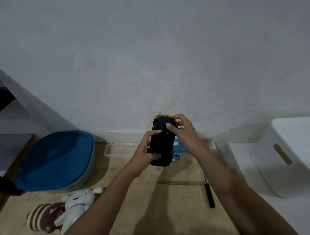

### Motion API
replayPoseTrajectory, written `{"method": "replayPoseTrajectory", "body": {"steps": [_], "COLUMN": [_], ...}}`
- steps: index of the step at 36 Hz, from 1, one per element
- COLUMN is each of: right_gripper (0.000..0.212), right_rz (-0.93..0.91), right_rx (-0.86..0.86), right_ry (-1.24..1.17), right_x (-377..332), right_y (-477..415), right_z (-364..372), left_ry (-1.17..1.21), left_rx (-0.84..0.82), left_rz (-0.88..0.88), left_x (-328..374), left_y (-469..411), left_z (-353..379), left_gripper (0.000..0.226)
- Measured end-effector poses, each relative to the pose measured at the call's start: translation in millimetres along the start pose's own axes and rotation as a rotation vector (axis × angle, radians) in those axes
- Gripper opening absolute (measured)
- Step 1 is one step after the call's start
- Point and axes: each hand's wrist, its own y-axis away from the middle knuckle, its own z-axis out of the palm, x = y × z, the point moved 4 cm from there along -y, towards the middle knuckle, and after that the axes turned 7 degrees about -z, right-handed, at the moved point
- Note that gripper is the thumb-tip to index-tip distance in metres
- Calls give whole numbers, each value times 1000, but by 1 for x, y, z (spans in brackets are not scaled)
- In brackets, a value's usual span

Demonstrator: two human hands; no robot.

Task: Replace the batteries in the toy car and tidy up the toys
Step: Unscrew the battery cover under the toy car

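A yellow toy car is held up above the floor with its black underside facing me. My left hand grips its lower left side. My right hand holds its upper right end, thumb pressed on the underside. Just behind the car, small batteries lie at the edge of a clear plastic case on the floor. A black-handled screwdriver lies on the floor to the right, under my right forearm.
A blue-lidded container sits at the left. A white plush and a brown striped plush lie at the lower left. A white storage bin with a handle slot stands at the right. The wall is close behind.
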Motion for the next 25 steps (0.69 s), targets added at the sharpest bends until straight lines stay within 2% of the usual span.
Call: {"method": "replayPoseTrajectory", "body": {"steps": [5, 9, 13, 15, 19, 22, 25], "right_gripper": [16, 8, 5, 24, 30, 36, 27], "right_rz": [15, 75, 143, 233, 519, 516, 465], "right_rx": [-31, 76, 147, 132, -29, -160, -98], "right_ry": [-69, -93, 127, 239, 509, 676, 759], "right_x": [3, 30, 82, 110, 174, 201, 199], "right_y": [0, 11, 47, 70, 121, 147, 154], "right_z": [-3, -30, -58, -66, -71, -61, -51], "left_ry": [20, 56, 73, 84, 93, 111, 124], "left_rx": [62, 79, 86, 87, 76, 85, 93], "left_rz": [-2, -31, -57, -67, -71, -82, -96], "left_x": [-2, -7, -14, -17, -23, -27, -28], "left_y": [-4, -8, -10, -10, -9, -9, -9], "left_z": [-9, -11, -7, -2, 8, 14, 16], "left_gripper": [75, 76, 76, 76, 78, 81, 83]}}
